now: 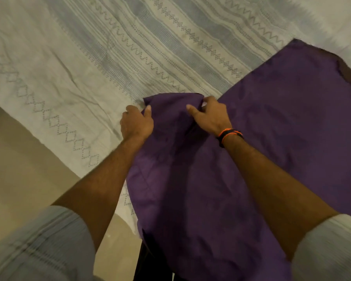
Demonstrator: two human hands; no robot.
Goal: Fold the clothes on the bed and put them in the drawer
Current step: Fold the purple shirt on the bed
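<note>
A large purple garment (282, 122) lies spread over the right side of the bed, and its near part hangs over the bed's edge toward me. My left hand (135, 123) grips the left end of a raised fold of this purple cloth, thumb on top. My right hand (210, 116), with an orange and black band at the wrist, pinches the same fold a little to the right. The fold between the two hands is lifted slightly off the bedspread. No drawer is in view.
The bed carries a pale bedspread (89, 63) with grey-blue stripes and zigzag and diamond patterns. Its edge runs diagonally from the left side down to the middle. Beige floor (18, 159) lies at the lower left. Something dark (148, 262) stands below the hanging cloth.
</note>
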